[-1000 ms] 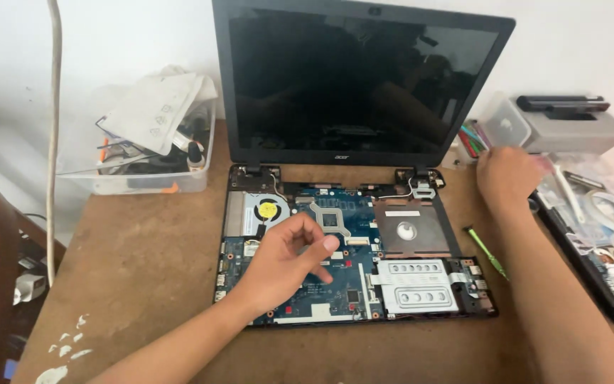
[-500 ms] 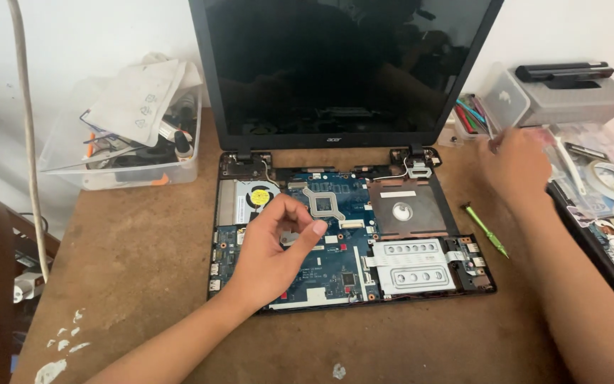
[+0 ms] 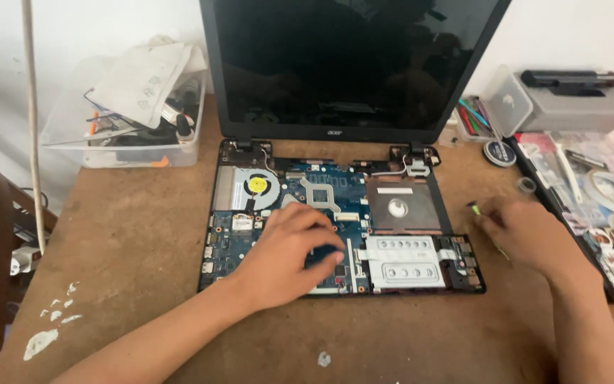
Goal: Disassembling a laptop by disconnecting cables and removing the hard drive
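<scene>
Blue motherboard (image 3: 335, 206), yellow-centred fan (image 3: 257, 186), black screen (image 3: 353, 64), brown table (image 3: 129, 235) flecked white.

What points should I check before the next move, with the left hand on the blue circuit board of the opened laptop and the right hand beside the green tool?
1. Left hand rests flat on the blue circuit board: ok.
2. Something held under the left fingers: cannot tell, they hide that spot.
3. Right hand lies on the brown wooden table, right of the laptop base, at the thin green tool: ok.
4. Green tool actually gripped: cannot tell, only its tip shows.
5. Black laptop screen stands upright and dark: ok.
6. Round cooling fan with yellow centre is uncovered, away from both hands: ok.
</scene>
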